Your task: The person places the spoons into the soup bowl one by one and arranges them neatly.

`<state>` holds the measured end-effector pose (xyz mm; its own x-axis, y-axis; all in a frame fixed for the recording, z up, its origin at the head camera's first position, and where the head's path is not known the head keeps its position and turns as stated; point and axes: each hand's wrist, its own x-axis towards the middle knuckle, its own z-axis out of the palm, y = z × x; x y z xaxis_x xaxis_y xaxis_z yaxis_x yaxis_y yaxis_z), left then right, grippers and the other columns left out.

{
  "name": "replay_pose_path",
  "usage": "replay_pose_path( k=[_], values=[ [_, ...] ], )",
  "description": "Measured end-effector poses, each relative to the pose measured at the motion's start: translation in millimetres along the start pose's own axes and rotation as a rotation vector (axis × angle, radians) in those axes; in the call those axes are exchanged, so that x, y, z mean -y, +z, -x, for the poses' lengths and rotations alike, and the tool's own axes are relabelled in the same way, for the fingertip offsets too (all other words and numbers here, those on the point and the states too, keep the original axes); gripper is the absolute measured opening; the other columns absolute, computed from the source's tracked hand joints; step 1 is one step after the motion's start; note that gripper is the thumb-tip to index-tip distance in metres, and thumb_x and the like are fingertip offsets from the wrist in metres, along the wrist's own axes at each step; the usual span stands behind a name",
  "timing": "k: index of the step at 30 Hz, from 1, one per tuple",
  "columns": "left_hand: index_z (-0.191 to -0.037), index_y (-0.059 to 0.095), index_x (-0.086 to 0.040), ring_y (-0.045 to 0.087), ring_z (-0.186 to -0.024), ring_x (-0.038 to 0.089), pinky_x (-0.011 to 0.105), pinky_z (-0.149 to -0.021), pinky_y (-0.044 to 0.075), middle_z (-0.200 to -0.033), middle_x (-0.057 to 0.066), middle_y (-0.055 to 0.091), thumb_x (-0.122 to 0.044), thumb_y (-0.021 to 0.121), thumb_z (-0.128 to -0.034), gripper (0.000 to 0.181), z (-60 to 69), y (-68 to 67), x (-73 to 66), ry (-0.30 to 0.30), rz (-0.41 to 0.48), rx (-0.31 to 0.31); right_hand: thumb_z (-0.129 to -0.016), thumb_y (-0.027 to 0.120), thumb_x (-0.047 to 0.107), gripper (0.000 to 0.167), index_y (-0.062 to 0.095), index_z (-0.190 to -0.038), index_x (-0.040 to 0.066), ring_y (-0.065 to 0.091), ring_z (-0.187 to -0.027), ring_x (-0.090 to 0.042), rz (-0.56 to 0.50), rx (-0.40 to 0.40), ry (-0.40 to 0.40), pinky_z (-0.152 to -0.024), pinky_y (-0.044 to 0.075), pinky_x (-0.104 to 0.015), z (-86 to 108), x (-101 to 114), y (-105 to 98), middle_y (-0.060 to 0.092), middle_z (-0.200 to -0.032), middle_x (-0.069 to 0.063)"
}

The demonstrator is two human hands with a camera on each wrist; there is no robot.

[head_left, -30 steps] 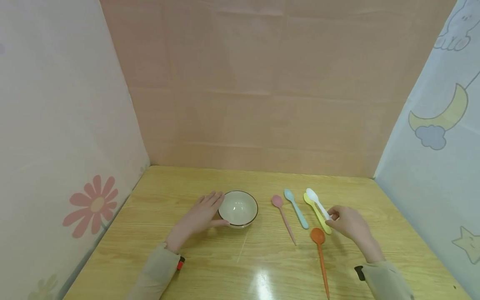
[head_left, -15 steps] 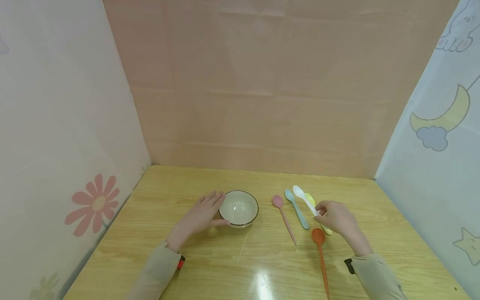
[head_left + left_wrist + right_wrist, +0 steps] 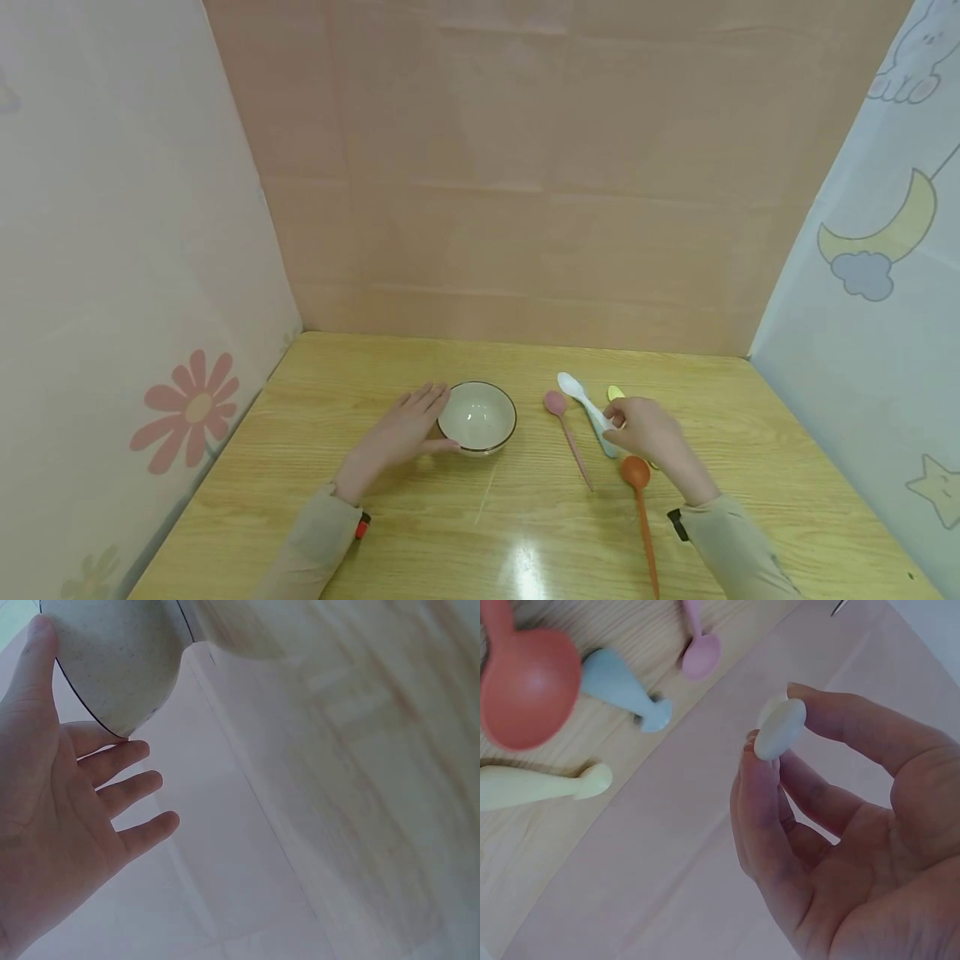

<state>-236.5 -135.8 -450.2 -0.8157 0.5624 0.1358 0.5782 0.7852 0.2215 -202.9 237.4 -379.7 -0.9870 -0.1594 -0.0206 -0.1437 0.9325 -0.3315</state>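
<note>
My right hand [image 3: 651,433] pinches a white spoon [image 3: 573,387] by the end of its handle. The spoon is raised over the light blue spoon [image 3: 606,446], its bowl end pointing away and to the left. In the right wrist view the handle's rounded tip [image 3: 781,729] shows between thumb and fingers. At the left, my left hand [image 3: 401,429] rests against a cream bowl [image 3: 477,417] with a dark rim, its thumb and fingers spread along the bowl's near left side. The left wrist view shows these fingers [image 3: 124,791] fairly straight, the index finger touching the rim.
A pink spoon [image 3: 557,403] lies between the bowl and the blue spoon. Partly behind my right hand is a yellow spoon [image 3: 616,392]. An orange spoon [image 3: 636,472] points toward the front of the wooden table [image 3: 420,533]. Cloth-covered walls stand behind and at both sides.
My right hand has carried the white spoon leftward, from beside the yellow spoon to over the light blue one. The left hand and the bowl have stayed in place.
</note>
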Motion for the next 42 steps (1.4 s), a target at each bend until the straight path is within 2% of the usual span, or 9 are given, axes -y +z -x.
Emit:
replay_pose_path(
  k=[6, 23, 33, 42],
  values=[
    [-0.154, 0.032, -0.002, 0.03, -0.15, 0.039, 0.061, -0.118, 0.032, -0.16, 0.016, 0.034, -0.066, 0.057, -0.0877, 0.096, -0.7, 1.8, 1.5, 0.003, -0.01, 0.0, -0.082, 0.071, 0.009, 0.021, 0.071, -0.101, 0.0, 0.044, -0.058, -0.013, -0.033, -0.013, -0.047, -0.049, 0.034, -0.024, -3.2, 12, 2, 0.067, -0.081, -0.002],
    [-0.154, 0.031, -0.001, 0.029, -0.15, 0.039, 0.062, -0.118, 0.031, -0.161, 0.017, 0.032, -0.065, 0.058, -0.0883, 0.095, 0.6, 0.0, 0.9, 0.003, 0.011, 0.006, -0.081, 0.073, 0.008, 0.019, 0.072, -0.099, 0.003, 0.049, -0.061, -0.011, -0.01, -0.01, -0.101, -0.053, 0.041, -0.024, -10.1, 37, 2, 0.069, -0.083, -0.003],
    [-0.154, 0.031, -0.001, 0.03, -0.15, 0.04, 0.061, -0.118, 0.031, -0.16, 0.018, 0.033, -0.064, 0.059, -0.0884, 0.095, -0.5, -1.4, -0.1, 0.004, 0.011, 0.006, -0.082, 0.074, 0.008, 0.015, 0.072, -0.096, 0.007, 0.046, -0.057, -0.011, -0.012, -0.006, -0.108, -0.047, 0.035, -0.022, -17.7, 48, 7, 0.067, -0.079, 0.0],
    [-0.154, 0.032, -0.002, 0.03, -0.149, 0.04, 0.061, -0.117, 0.032, -0.16, 0.018, 0.034, -0.064, 0.059, -0.0884, 0.094, -0.1, -0.2, 0.0, 0.007, 0.0, -0.001, -0.08, 0.076, 0.008, 0.014, 0.072, -0.093, 0.008, 0.047, -0.057, -0.011, 0.009, -0.004, -0.105, -0.045, 0.035, -0.021, -21.4, 57, 13, 0.068, -0.08, -0.001]
  ],
)
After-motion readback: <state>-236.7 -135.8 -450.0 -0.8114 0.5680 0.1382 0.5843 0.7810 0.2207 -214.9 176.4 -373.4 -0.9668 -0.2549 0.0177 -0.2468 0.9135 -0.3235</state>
